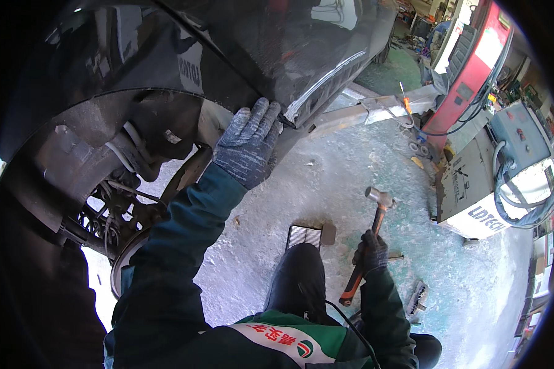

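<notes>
the left hand [246, 146], in a grey flecked glove, is at upper centre of the frame; fingers extended, close together, laid against the lower part of the glossy black car body [231, 92]. the right hand [372, 252], in a dark glove, is right of centre, fingers clenched round a steel-headed hammer with orange-and-black handle [378, 218]; its head projects above the fingers, its butt below and left.

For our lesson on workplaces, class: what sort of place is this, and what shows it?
Most likely a vehicle repair workshop: a dark car with an exposed wheel arch, what looks like a red lift post, and a hammer in the right hand.
</notes>
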### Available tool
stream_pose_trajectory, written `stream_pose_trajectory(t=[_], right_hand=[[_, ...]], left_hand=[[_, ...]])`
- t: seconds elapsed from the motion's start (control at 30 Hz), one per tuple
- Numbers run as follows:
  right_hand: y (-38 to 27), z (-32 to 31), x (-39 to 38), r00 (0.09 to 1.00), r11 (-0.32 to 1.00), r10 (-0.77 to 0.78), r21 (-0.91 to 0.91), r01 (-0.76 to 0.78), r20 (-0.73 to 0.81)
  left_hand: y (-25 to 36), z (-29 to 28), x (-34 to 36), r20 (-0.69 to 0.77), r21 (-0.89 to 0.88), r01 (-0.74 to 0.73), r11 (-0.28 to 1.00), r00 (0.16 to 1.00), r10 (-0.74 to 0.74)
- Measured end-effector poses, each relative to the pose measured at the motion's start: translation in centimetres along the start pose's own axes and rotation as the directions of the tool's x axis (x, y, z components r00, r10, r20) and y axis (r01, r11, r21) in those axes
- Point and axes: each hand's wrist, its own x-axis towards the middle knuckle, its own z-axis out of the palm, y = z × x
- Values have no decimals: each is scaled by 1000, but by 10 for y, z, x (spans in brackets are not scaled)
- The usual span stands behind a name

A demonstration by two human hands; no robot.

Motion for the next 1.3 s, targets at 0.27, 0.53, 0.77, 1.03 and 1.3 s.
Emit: stream_pose_trajectory(t=[0.27, 0.53, 0.77, 1.03, 1.3], right_hand=[[18, 42, -1, 878, 918, -395, 71, 391, 270], [105, 46, 102, 967, 983, 157, -125, -134, 199], [88, 90, 71, 981, 997, 40, -68, -28, 190], [23, 113, 96, 931, 984, -167, 108, 139, 326], [91, 0, 183, 993, 819, -120, -564, 103, 6]], left_hand=[[2, -20, 4, -24, 5, -58, 998, 998, 58], [12, -64, -2, 178, 59, -99, 993, 980, 87], [16, -77, -6, 191, 25, -49, 998, 981, 43], [-4, -88, 44, 8, 452, 3, 892, 1000, -8], [-18, -59, 64, 49, 719, 2, 695, 997, -53]])
